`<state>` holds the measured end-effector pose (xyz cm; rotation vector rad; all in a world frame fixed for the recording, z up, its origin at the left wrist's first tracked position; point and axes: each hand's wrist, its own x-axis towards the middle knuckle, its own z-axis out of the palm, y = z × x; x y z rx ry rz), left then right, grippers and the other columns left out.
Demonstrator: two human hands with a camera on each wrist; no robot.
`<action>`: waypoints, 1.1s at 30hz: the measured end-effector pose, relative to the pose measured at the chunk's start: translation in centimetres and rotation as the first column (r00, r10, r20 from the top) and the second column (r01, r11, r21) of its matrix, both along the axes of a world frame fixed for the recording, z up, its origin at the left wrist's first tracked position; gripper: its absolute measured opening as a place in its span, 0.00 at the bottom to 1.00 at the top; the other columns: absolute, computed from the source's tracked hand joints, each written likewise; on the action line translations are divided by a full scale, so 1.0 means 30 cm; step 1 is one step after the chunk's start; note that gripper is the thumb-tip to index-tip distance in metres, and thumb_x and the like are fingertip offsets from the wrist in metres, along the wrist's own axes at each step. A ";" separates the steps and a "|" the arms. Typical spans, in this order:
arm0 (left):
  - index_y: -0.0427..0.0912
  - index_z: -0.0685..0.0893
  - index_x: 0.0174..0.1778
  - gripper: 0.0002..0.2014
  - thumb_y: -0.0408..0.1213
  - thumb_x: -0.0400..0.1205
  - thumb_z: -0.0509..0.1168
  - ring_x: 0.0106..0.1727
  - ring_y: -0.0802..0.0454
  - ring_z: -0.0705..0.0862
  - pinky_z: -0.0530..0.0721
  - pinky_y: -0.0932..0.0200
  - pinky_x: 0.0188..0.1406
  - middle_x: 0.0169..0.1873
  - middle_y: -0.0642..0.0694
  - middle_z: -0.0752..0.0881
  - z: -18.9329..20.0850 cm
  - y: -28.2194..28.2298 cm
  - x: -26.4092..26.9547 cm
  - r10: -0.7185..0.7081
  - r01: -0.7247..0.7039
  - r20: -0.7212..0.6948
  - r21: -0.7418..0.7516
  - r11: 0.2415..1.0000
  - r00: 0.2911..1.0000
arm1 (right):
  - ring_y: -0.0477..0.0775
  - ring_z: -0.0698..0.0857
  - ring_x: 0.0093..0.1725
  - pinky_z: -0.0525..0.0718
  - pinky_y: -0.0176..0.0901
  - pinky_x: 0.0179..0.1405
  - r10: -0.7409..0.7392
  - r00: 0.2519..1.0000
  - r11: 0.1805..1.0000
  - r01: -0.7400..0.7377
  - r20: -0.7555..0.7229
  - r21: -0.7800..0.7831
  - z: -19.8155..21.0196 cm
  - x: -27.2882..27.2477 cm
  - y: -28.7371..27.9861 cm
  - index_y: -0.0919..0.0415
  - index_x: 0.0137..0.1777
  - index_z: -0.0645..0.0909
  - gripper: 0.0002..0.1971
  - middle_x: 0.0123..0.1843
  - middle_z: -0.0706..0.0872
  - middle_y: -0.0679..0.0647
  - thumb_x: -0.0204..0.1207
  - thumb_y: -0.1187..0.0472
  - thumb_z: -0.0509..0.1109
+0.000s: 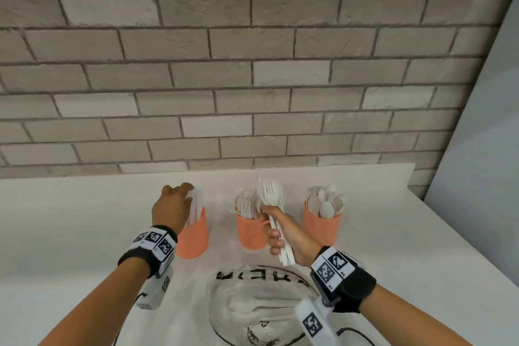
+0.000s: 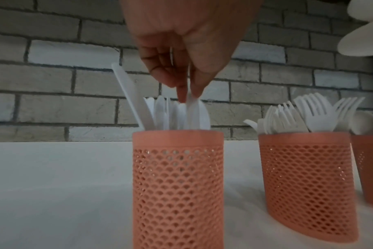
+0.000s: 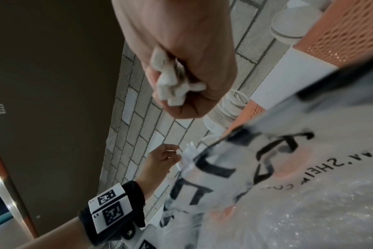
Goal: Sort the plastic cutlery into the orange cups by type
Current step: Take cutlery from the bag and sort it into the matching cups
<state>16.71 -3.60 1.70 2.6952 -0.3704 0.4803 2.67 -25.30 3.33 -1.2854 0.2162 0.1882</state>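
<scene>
Cutlery [image 1: 273,205] stood bunched in the right hand's [image 1: 283,236] fist, at twelve o'clock from the bag [image 1: 252,303], over the fork cup [image 1: 251,233]. Left hand [image 1: 172,206] pinched a knife [image 2: 191,107] in the nine-o'clock cup [image 2: 178,185].

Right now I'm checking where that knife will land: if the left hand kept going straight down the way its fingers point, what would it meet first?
Likely the knives already standing in the left cup. The left hand pinches a knife right above them, tips nearly touching.
</scene>
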 end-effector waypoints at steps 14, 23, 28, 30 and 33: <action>0.47 0.82 0.40 0.05 0.33 0.80 0.64 0.32 0.56 0.80 0.79 0.67 0.33 0.37 0.47 0.85 0.184 -0.282 -0.285 -0.451 0.362 0.049 -0.677 0.641 0.891 | 0.44 0.66 0.14 0.66 0.35 0.15 -0.137 0.954 0.958 0.196 0.266 -0.208 -0.052 -0.018 0.030 0.59 0.47 0.76 0.11 0.19 0.70 0.45 0.81 0.51 0.63; 0.46 0.82 0.46 0.08 0.31 0.75 0.71 0.28 0.61 0.75 0.73 0.71 0.32 0.32 0.54 0.79 0.159 -0.345 -0.328 -0.461 0.406 0.066 -0.597 0.692 0.885 | 0.46 0.78 0.30 0.75 0.44 0.32 -0.242 0.844 0.733 0.483 0.480 -0.480 -0.111 -0.011 0.016 0.56 0.42 0.78 0.05 0.30 0.80 0.47 0.76 0.56 0.68; 0.46 0.81 0.37 0.07 0.30 0.76 0.70 0.30 0.59 0.77 0.74 0.76 0.31 0.35 0.50 0.81 0.173 -0.328 -0.311 -0.432 0.380 0.074 -0.624 0.683 0.899 | 0.44 0.76 0.28 0.74 0.41 0.31 -0.254 0.835 0.696 0.509 0.488 -0.507 -0.118 -0.019 0.007 0.49 0.36 0.74 0.09 0.28 0.78 0.45 0.71 0.61 0.71; 0.46 0.81 0.37 0.07 0.30 0.77 0.69 0.33 0.59 0.77 0.75 0.75 0.34 0.37 0.47 0.81 0.179 -0.311 -0.296 -0.401 0.349 0.074 -0.651 0.675 0.913 | 0.43 0.76 0.28 0.74 0.39 0.30 -0.257 0.831 0.691 0.515 0.494 -0.507 -0.125 -0.023 0.004 0.48 0.36 0.74 0.10 0.28 0.78 0.45 0.69 0.62 0.72; 0.45 0.79 0.40 0.05 0.31 0.79 0.66 0.36 0.53 0.81 0.83 0.58 0.38 0.44 0.42 0.83 0.180 -0.299 -0.288 -0.386 0.275 0.024 -0.743 0.610 0.922 | 0.42 0.76 0.27 0.73 0.38 0.29 -0.263 0.827 0.678 0.524 0.496 -0.515 -0.121 -0.025 0.002 0.48 0.35 0.73 0.11 0.27 0.78 0.45 0.69 0.62 0.72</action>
